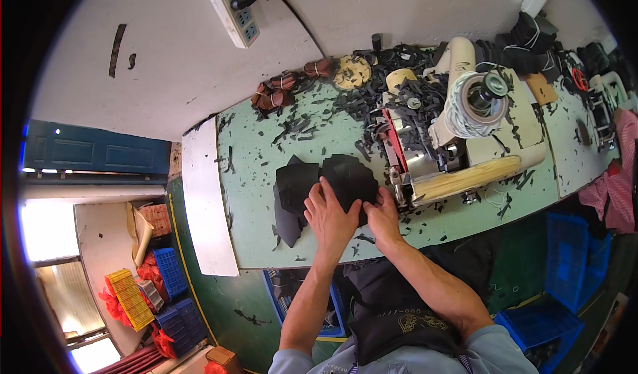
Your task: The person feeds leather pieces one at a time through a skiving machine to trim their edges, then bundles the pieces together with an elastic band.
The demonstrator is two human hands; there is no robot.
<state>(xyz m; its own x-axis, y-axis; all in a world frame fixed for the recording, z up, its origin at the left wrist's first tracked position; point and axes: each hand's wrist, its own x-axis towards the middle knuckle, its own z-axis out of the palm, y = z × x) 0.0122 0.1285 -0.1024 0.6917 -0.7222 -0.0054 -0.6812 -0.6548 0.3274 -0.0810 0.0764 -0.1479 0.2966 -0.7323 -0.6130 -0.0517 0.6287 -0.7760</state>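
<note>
Two dark piles of flat black pieces (352,178), which look like cut leather or fabric, lie side by side on the pale green table. The left pile (296,182) has a greyer piece (288,225) sticking out beneath it toward me. My left hand (330,220) rests over the inner edges of both piles, fingers stretched out and thumb near the right pile's front edge. At that pile's near right edge, my right hand (383,222) has its thumb and fingers closed on a black piece. Its fingertips are partly hidden.
Close to my right hand stands a cream bench machine (468,174) with a red guard. Black scraps (352,101) heap behind it. Bundled brown pieces (272,99) lie at the back. A power strip (232,11) hangs on the wall; blue crates (538,327) stand below right.
</note>
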